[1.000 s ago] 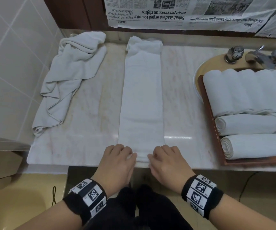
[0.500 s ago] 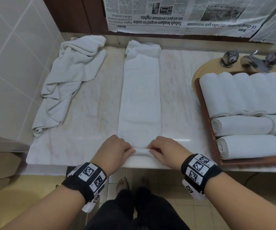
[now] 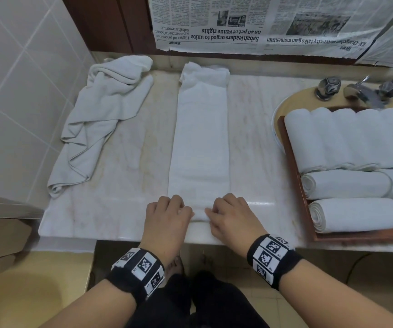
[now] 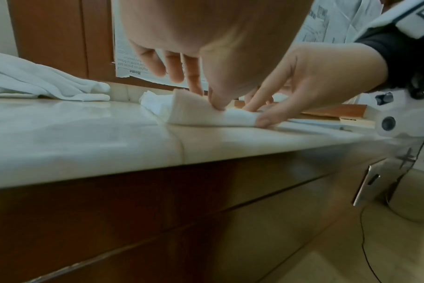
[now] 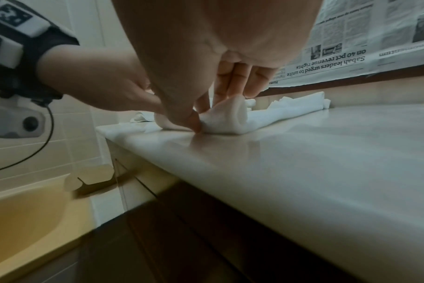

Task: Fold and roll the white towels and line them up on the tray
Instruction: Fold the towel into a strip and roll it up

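A white towel folded into a long strip (image 3: 200, 138) lies down the middle of the marble counter (image 3: 124, 162), its near end curled into a small roll (image 3: 199, 213). My left hand (image 3: 169, 214) and right hand (image 3: 229, 213) sit side by side on that roll, fingers curled over it and thumbs tucked at its near side. The left wrist view shows the roll (image 4: 199, 113) pinched under my left thumb and fingers; the right wrist view shows the roll (image 5: 228, 118) pinched the same way. At the right a wooden tray (image 3: 292, 176) holds several rolled towels (image 3: 356, 215).
A crumpled white towel (image 3: 100, 119) lies at the counter's back left against the tiled wall. A tap with two handles (image 3: 361, 89) stands behind the tray. Newspaper (image 3: 261, 24) hangs on the back wall. The counter's front edge is just under my wrists.
The towel's near end has been turned over into a small roll. Both hands have moved a little away from the counter edge, along the strip, with their fingers curled more over it.
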{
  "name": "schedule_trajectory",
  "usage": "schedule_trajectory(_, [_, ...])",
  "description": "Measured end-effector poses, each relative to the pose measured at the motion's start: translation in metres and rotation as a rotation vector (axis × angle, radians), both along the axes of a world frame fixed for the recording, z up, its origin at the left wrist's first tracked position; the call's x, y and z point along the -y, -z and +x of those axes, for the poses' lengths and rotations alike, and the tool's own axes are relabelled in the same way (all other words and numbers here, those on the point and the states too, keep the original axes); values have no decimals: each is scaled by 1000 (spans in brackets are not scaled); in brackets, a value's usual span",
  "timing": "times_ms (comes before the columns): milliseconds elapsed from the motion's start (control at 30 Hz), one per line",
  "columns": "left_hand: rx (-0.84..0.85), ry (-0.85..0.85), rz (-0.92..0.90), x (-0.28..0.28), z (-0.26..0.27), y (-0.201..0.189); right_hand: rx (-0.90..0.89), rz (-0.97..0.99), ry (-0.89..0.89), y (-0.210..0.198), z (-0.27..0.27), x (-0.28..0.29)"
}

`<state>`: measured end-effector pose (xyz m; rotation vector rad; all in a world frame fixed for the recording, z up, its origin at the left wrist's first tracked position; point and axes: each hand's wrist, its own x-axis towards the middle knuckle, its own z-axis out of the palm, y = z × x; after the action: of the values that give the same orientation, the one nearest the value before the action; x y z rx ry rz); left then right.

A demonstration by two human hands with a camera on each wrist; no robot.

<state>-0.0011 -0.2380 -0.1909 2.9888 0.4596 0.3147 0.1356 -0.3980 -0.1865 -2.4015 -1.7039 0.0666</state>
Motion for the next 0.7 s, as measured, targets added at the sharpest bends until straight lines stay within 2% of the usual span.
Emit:
schedule_trajectory(167, [-6,122,-29,-10,-6,8,-159,-7,-36,-4,13,-3])
schedule_trajectory(333, [-24,203,-131,-34,0,4,-446,-149,-37,-16,39,-6])
schedule_trajectory(400, [-78,243,-192,-45,7,2,-540,-225,-19,-22,49,-12])
schedule_trajectory(500, [-238,255,-295,-56,22,-10,-588,-259,29,-30,57,-18])
schedule_trajectory(600, [-314,126,-400,-59,35,-27,-521,-243,53,-32,52,-20])
schedule_trajectory(700, [-268,18,-489,-54,41,-29,-273,-216,35,-25,37,-17])
